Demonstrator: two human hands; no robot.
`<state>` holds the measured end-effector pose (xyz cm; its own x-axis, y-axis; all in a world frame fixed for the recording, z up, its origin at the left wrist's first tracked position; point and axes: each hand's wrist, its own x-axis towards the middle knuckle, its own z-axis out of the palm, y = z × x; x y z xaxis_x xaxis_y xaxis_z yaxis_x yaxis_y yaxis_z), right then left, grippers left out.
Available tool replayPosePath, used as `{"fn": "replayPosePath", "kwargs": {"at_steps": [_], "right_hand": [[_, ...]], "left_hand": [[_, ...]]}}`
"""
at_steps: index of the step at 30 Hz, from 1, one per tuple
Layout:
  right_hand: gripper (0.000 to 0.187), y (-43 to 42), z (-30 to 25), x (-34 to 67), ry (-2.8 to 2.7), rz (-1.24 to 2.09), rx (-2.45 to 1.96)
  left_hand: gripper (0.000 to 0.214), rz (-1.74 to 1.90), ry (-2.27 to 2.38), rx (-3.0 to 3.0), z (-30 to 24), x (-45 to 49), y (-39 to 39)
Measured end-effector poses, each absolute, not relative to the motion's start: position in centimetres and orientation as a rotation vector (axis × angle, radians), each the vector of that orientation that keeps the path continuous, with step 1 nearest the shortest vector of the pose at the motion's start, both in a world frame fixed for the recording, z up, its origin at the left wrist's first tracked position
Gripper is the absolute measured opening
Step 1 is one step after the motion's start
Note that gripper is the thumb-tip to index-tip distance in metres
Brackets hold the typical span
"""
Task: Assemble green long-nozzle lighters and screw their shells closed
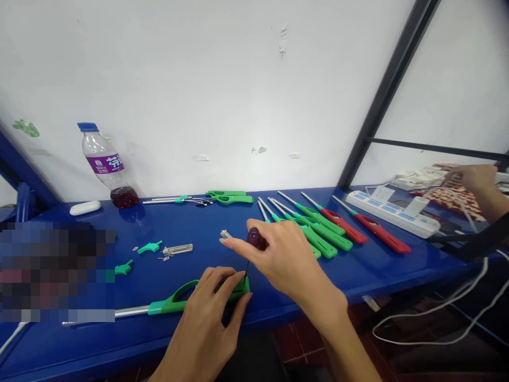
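Note:
My left hand (214, 313) is closed around the handle end of a green gas lighter (175, 305), pressing it against the blue table. The lighter's metal tube points left. My right hand (282, 254) grips the dark purple handle of a screwdriver (253, 237). Its thin shaft stands nearly upright, with the tip at the lighter's handle end by my left fingertips. Beyond my right thumb shows part of a clear plastic piece (225, 233); whether it touches the hand I cannot tell. A clear fuel tank (178, 249) and green triggers (150, 248) lie to the left.
Several green lighters (332, 236) and red lighters (382, 233) lie at right. Green handle shells (234, 199) and metal tubes rest along the wall. A bottle (104, 164) leans at back left, near a white case (85, 208). Beyond a power strip (393, 215), another person's hand (475, 178) appears.

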<state>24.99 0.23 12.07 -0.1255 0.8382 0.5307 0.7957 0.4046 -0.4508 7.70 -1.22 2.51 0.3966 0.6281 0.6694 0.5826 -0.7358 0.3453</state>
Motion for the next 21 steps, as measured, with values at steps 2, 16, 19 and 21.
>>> {"fn": "replayPosePath", "kwargs": {"at_steps": [2,16,19,21], "right_hand": [[0.061,0.3,12.0,24.9,-1.908,0.047,-1.398],[0.041,-1.5,13.2,25.6,-1.933,0.225,-1.298],[0.031,-2.3,13.8,26.5,-1.916,0.459,-1.107],[0.03,-2.5,14.0,26.9,-1.928,0.511,-1.042]], "left_hand": [[0.021,1.27,1.117,2.579,2.5,7.6,-1.2],[0.025,1.195,1.199,2.422,3.0,8.7,-1.1],[0.025,1.213,1.162,2.396,3.1,8.7,-1.1],[0.025,1.202,1.162,2.396,3.1,8.7,-1.1]]}}
